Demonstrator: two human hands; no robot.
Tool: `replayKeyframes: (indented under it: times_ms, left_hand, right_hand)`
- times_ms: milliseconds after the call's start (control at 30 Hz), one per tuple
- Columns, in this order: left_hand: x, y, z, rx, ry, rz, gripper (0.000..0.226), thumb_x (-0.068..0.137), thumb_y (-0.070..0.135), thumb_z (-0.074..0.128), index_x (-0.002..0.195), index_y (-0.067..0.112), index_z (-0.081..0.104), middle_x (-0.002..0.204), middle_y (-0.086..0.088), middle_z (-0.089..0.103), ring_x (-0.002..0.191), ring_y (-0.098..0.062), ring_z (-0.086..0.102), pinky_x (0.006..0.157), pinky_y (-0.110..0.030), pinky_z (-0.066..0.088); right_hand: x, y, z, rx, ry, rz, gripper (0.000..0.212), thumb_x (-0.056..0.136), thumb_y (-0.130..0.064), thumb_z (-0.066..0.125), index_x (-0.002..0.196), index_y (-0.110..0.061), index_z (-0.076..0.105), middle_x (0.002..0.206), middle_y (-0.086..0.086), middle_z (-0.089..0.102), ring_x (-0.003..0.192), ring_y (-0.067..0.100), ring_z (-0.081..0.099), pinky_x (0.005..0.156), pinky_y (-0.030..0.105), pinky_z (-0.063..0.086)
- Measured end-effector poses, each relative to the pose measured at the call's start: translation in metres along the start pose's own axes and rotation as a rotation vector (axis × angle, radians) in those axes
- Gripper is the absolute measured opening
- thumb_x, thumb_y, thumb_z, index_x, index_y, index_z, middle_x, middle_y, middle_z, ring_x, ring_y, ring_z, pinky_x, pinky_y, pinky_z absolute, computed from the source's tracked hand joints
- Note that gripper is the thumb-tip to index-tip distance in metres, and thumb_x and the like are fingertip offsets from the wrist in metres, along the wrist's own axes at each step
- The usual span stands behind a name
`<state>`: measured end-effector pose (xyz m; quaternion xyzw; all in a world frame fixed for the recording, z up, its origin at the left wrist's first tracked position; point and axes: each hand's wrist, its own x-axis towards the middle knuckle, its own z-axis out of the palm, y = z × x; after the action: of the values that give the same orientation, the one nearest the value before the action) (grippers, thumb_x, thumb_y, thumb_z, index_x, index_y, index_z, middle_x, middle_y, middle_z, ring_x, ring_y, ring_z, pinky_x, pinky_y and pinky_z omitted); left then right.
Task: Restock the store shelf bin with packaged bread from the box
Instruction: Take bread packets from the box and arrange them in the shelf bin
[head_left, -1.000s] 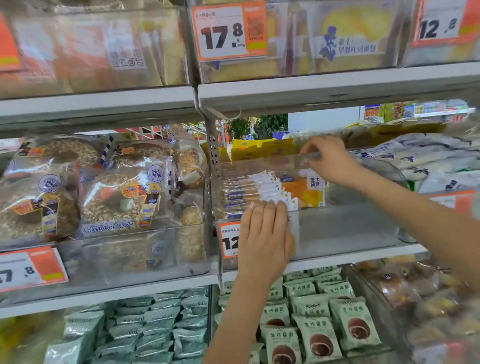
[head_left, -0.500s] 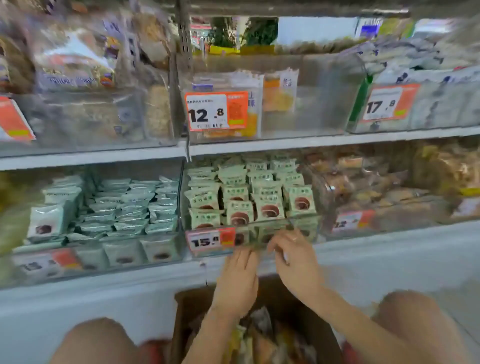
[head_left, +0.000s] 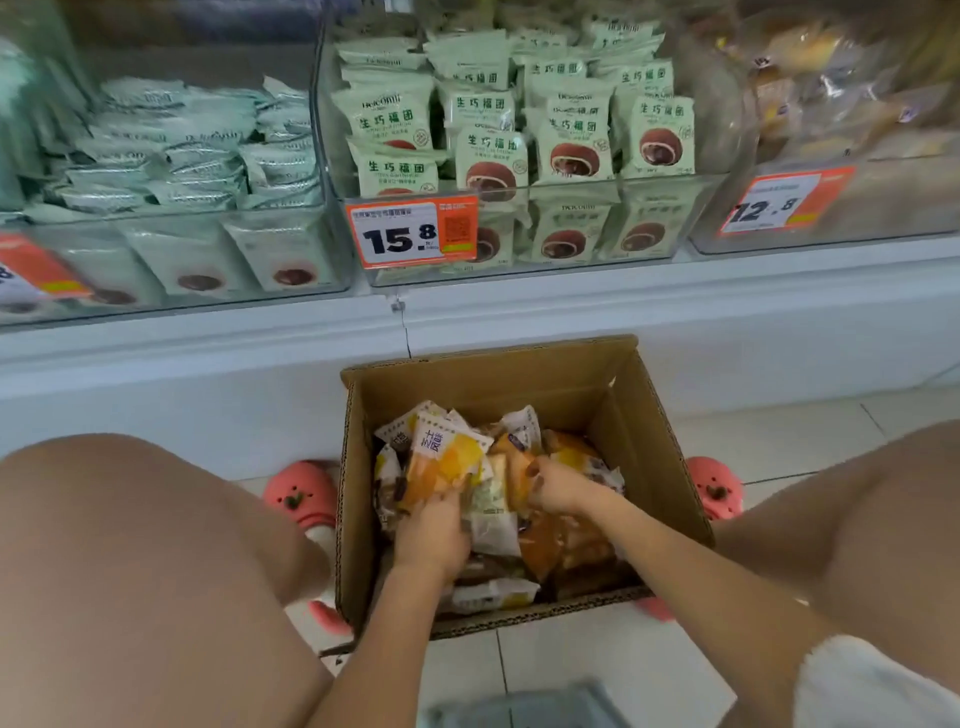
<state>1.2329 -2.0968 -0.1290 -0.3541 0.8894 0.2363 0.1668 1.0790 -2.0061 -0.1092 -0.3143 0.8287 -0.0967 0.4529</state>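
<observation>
The person is squatting with both knees spread wide, and both forearms are reaching down between them. The left hand (head_left: 434, 530) is curling its fingers in a grip, and the right hand (head_left: 553, 488) is pinching likewise.

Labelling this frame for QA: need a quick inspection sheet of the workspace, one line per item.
Surface: pale tiled floor.
Job's things: open cardboard box on the floor, holding bread packets.
Clutter: nothing seen.
Grippers: left hand and right hand both in the box, fingers curled round packets.
Cables: nothing seen.
Surroundings: clear shelf bins of green packets, orange price tags, pink shoes either side of the box.
</observation>
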Motion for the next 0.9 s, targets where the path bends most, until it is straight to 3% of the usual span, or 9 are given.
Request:
replayKeyframes:
  times_ms: [67, 133, 200, 300, 400, 500, 600, 733, 900]
  left_hand:
    - [0.002, -0.006, 0.002, -0.031, 0.0, -0.035, 0.037, 0.095, 0.022, 0.047, 0.131, 0.018, 0.042, 0.122, -0.009, 0.056, 0.112, -0.028, 0.052, 0.088, -0.04, 0.046]
    - [0.003, -0.009, 0.004, -0.067, -0.014, -0.058, 0.035, 0.095, 0.023, 0.045, 0.13, 0.018, 0.043, 0.121, -0.008, 0.056, 0.112, -0.029, 0.051, 0.09, -0.04, 0.045]
    - [0.002, -0.01, 0.006, -0.082, -0.027, -0.074, 0.033, 0.095, 0.024, 0.044, 0.128, 0.018, 0.044, 0.12, -0.009, 0.055, 0.111, -0.029, 0.051, 0.091, -0.041, 0.045]
    - [0.004, -0.011, 0.012, -0.119, -0.042, -0.085, 0.03, 0.095, 0.024, 0.046, 0.124, 0.016, 0.045, 0.12, -0.008, 0.055, 0.111, -0.028, 0.052, 0.089, -0.04, 0.047]
    - [0.004, -0.01, 0.014, -0.145, -0.042, -0.08, 0.03, 0.094, 0.023, 0.046, 0.124, 0.016, 0.045, 0.119, -0.008, 0.056, 0.11, -0.028, 0.052, 0.087, -0.041, 0.048]
    - [-0.003, -0.01, 0.013, -0.156, -0.033, -0.073, 0.027, 0.094, 0.021, 0.045, 0.121, 0.016, 0.047, 0.116, -0.008, 0.058, 0.107, -0.029, 0.054, 0.085, -0.04, 0.048]
    - [-0.008, -0.012, 0.013, -0.228, -0.017, -0.08, 0.025, 0.095, 0.023, 0.045, 0.119, 0.018, 0.05, 0.116, -0.007, 0.06, 0.105, -0.028, 0.056, 0.084, -0.038, 0.049]
    - [-0.001, -0.006, 0.009, -0.619, -0.03, -0.198, 0.023, 0.097, 0.027, 0.049, 0.115, 0.015, 0.058, 0.115, -0.009, 0.063, 0.099, -0.022, 0.058, 0.086, -0.033, 0.048]
    - [0.001, 0.017, -0.007, -1.512, -0.389, -0.359, 0.06, 0.091, 0.063, 0.04, 0.128, 0.017, 0.052, 0.125, -0.009, 0.056, 0.109, -0.025, 0.057, 0.091, -0.039, 0.048]
  right_hand:
    - [0.015, -0.005, 0.01, 0.107, 0.097, 0.102, 0.024, 0.096, -0.026, 0.046, 0.111, -0.012, 0.058, 0.09, 0.009, 0.057, 0.076, 0.02, 0.051, 0.069, 0.03, 0.042]
    - [0.029, -0.008, 0.019, 0.017, 0.145, 0.17, 0.02, 0.098, -0.034, 0.038, 0.085, -0.029, 0.052, 0.072, 0.003, 0.05, 0.062, 0.017, 0.047, 0.059, 0.028, 0.039]
    - [0.038, -0.008, 0.029, -0.052, 0.138, 0.211, 0.014, 0.09, -0.039, 0.048, 0.101, -0.033, 0.054, 0.084, 0.003, 0.055, 0.081, 0.022, 0.055, 0.07, 0.031, 0.042]
    - [0.046, -0.005, 0.032, 0.018, 0.086, 0.313, 0.063, 0.075, -0.049, 0.066, 0.131, -0.033, 0.043, 0.124, 0.004, 0.055, 0.121, 0.032, 0.047, 0.093, 0.038, 0.044]
    - [0.047, -0.017, 0.023, 0.234, 0.016, 0.249, 0.072, 0.078, -0.042, 0.072, 0.139, -0.034, 0.036, 0.135, 0.001, 0.049, 0.122, 0.027, 0.05, 0.096, 0.036, 0.046]
    - [0.051, -0.028, 0.031, 0.411, 0.008, 0.231, 0.074, 0.076, -0.031, 0.077, 0.138, -0.017, 0.039, 0.135, 0.003, 0.05, 0.122, 0.025, 0.05, 0.099, 0.032, 0.045]
    - [0.047, -0.03, 0.048, 0.433, 0.075, 0.223, 0.055, 0.08, -0.028, 0.073, 0.127, -0.011, 0.049, 0.119, 0.007, 0.058, 0.11, 0.025, 0.057, 0.09, 0.033, 0.05]
    - [0.02, -0.018, 0.043, 0.505, 0.376, 0.135, 0.014, 0.086, -0.021, 0.063, 0.088, -0.012, 0.053, 0.079, -0.001, 0.053, 0.084, 0.021, 0.056, 0.06, 0.026, 0.042]
    - [-0.04, -0.012, 0.029, 0.61, 0.68, -0.084, 0.023, 0.091, -0.023, 0.059, 0.111, -0.017, 0.048, 0.089, -0.006, 0.056, 0.075, 0.001, 0.053, 0.057, 0.011, 0.04]
